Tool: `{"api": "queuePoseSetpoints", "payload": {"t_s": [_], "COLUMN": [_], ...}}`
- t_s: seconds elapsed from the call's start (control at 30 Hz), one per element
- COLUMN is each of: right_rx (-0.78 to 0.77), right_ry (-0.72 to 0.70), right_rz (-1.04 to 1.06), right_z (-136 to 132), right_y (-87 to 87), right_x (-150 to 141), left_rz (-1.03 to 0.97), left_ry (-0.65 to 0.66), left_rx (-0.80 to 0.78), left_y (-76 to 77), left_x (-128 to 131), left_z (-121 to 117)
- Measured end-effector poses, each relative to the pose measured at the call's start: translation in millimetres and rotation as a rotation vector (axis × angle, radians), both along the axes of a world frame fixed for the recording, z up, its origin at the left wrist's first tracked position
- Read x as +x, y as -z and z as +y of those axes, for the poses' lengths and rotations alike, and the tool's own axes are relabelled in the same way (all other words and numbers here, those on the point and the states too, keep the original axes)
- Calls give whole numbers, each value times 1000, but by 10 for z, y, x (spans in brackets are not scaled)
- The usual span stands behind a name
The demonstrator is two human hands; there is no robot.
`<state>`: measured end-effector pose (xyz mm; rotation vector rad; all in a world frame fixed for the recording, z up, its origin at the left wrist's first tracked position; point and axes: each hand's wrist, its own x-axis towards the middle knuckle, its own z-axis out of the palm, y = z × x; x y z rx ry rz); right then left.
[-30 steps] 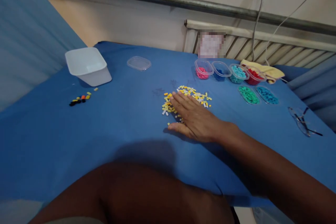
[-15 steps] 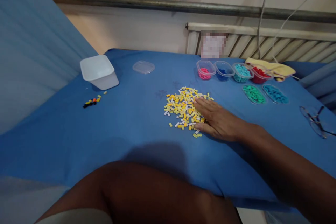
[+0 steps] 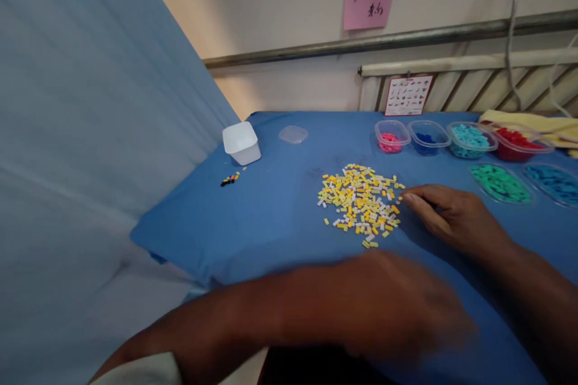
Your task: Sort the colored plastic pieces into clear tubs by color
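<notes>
We see our right hand [image 3: 456,216] at the right edge of a loose heap of small bricks [image 3: 361,198], its thumb and forefinger brought together at the tips and the other fingers curled in behind. A few bricks lie just beside those tips; whether one is pinched between them, we cannot tell. Our left hand [image 3: 406,304] is blurred, low over the near side of the blue cloth [image 3: 275,210], apart from the heap, with its forearm stretched across in front of us. How its fingers stand, or whether they hold anything, we cannot tell.

The heap, yellow, pale yellow and white, lies spread on the cloth in front of us. Beyond our right hand stand clear tubs of pink [image 3: 389,142], dark blue, light blue and red pieces, with green pieces [image 3: 500,183] nearer. A white box [image 3: 242,142] stands well off to the left.
</notes>
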<state>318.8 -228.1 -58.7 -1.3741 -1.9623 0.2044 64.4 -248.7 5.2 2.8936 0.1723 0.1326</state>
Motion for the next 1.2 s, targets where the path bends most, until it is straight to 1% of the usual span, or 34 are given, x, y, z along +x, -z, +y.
{"api": "queuePoseSetpoints", "payload": {"t_s": [0.03, 0.07, 0.1, 0.13, 0.2, 0.23, 0.27, 0.3, 0.37, 0.4, 0.47, 0.57, 0.7, 0.83, 0.9, 0.93, 1.03, 1.1, 1.13, 1.2], "right_rx": [-13, -24, -30, -33, -35, -37, -40, -40, -37, -37, -42, -62, -80, -79, -78, -78, -63, -36, -26, -39], "right_ry": [-17, -34, -47, -57, -66, -73, -79, -85, -94, -95, -91, -80, -85, -76, -78, -80, -68, -40, -19, 40], "right_rz": [-6, -12, -17, -22, -31, -39, -48, -54, -61, -60, -53, -43, -37, -38, -45, -48, -25, 18, 60, 226], "right_z": [2, 5, 8, 13, 27, 34, 40, 45, 51, 51, 50, 49, 53, 54, 53, 51, 40, 27, 22, 21], "right_y": [7, 18, 33, 50, 85, 100, 113, 122, 131, 132, 126, 106, 87, 113, 126, 127, 98, 57, 33, -18], "right_x": [-22, -43, -62, -77, -94, -96, -95, -93, -86, -84, -82, -86, -90, -78, -73, -73, -87, -110, -125, -159], "left_rz": [-71, -127, -157, -127, -35, 16, 52, 77, 118, 133, 154, 137, 33, -86, -175, -246, -460, -515, -531, -526], "left_ry": [-66, -188, -416, -584, -891, -1013, -1110, -1154, -1191, -1202, -1223, -1233, -1194, -1195, -1196, -1176, -1074, -991, -904, -629], "left_rx": [-10, -14, -5, 19, 118, 169, 214, 224, 229, 231, 232, 239, 253, 260, 285, 303, 345, 347, 348, 367], "left_y": [-6, -5, 2, 11, 33, 47, 63, 83, 143, 181, 270, 399, 499, 498, 456, 423, 288, 198, 166, 142], "left_x": [-66, -136, -212, -293, -463, -542, -613, -673, -754, -779, -815, -872, -985, -1119, -1185, -1209, -1179, -1020, -897, -598], "left_z": [260, 559, 883, 1217, 1856, 2138, 2386, 2596, 2909, 3017, 3154, 3212, 3128, 2981, 2907, 2868, 2697, 2496, 2361, 2032]}}
